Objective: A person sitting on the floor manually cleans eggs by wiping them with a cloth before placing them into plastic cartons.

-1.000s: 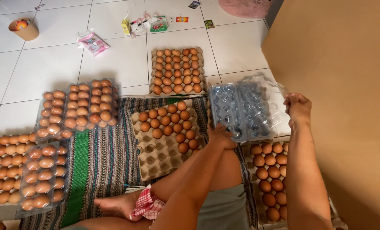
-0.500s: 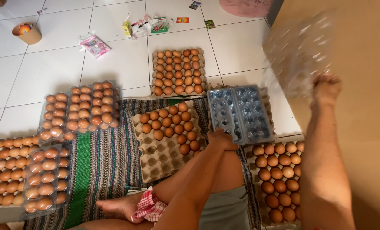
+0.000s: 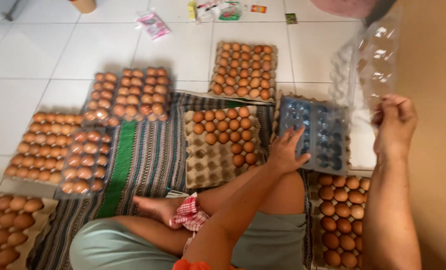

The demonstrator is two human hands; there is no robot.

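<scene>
My left hand [image 3: 287, 151] lies flat, fingers spread loosely, resting on the near-left edge of the clear moulded plastic egg tray [image 3: 314, 131], pressing it down rather than gripping. That tray sits over a cardboard flat at about 1 o'clock from my knee. My right hand [image 3: 395, 125] is raised at 3 o'clock, fingers pinched shut on the lower edge of a clear plastic egg-tray lid [image 3: 369, 62], which stands up towards 12 o'clock, blurred and well clear of the tray.

Just left of the tray, touching its edge, is the half-filled grey cardboard egg flat [image 3: 222, 146] on the striped woven mat [image 3: 143, 160]. A full cardboard flat of brown eggs [image 3: 244, 71] lies at 12 o'clock, another [image 3: 342, 220] at 5 o'clock beneath my right forearm. Wrapped stacks of eggs [image 3: 128, 97] crowd 9 to 10 o'clock. Bare white floor tiles [image 3: 28, 50] open up at 11 o'clock; a tan wall [image 3: 433, 60] closes the right.
</scene>
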